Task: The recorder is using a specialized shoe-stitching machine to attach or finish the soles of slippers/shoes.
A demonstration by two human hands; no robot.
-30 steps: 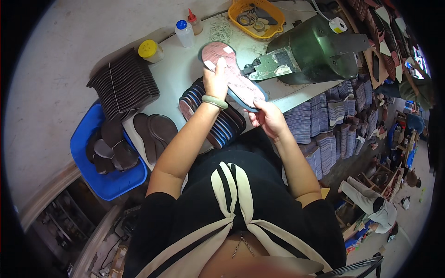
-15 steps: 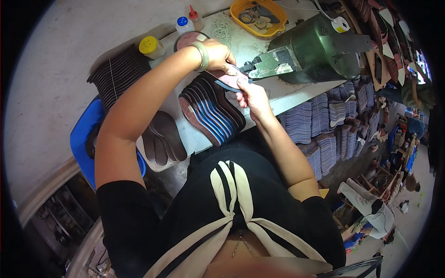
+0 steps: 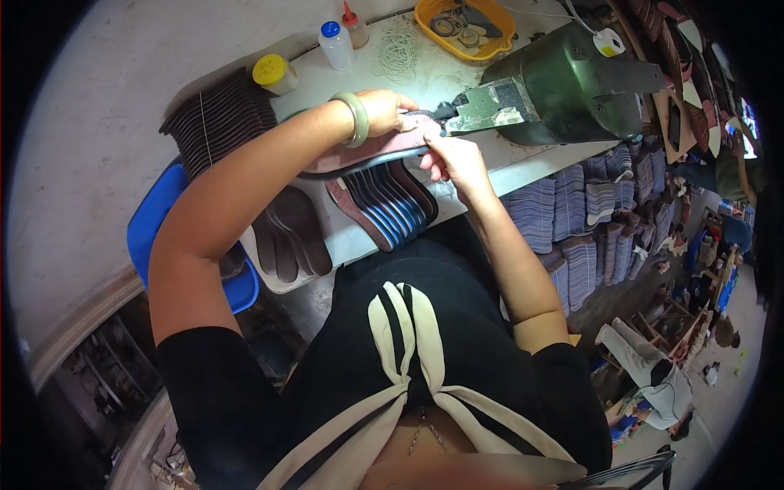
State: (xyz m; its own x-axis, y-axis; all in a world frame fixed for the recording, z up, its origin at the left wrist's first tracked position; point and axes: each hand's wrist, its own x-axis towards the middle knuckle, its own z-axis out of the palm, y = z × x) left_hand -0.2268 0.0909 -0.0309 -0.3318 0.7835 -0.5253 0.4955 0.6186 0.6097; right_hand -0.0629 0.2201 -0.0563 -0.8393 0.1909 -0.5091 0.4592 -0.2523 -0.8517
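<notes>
A pinkish shoe sole (image 3: 377, 150) with a dark rim is held between my two hands, its right end against the small dark working head (image 3: 443, 113) of a green machine (image 3: 563, 82). My left hand (image 3: 385, 111), a pale bangle at its wrist, grips the sole from above near that end. At the sole's lower right edge, my right hand (image 3: 459, 161) pinches it between thumb and fingers. Just below lies a row of similar soles (image 3: 390, 202) with dark and blue edges, partly hidden by the held one. Part of the sole's left stretch is covered by my left wrist.
Bundled dark soles (image 3: 220, 122) and loose brown soles (image 3: 290, 233) lie to the left, by a blue bin (image 3: 155, 216). Bottles (image 3: 336, 47), a yellow-lidded jar (image 3: 275, 73), tangled string (image 3: 398, 51) and a yellow basket (image 3: 465, 49) stand behind. Stacked soles (image 3: 555, 204) fill the right.
The sole has turned against the machine head: its far left end has swung down toward me, so it lies more level. Both hands keep hold; my left elbow has moved slightly outward.
</notes>
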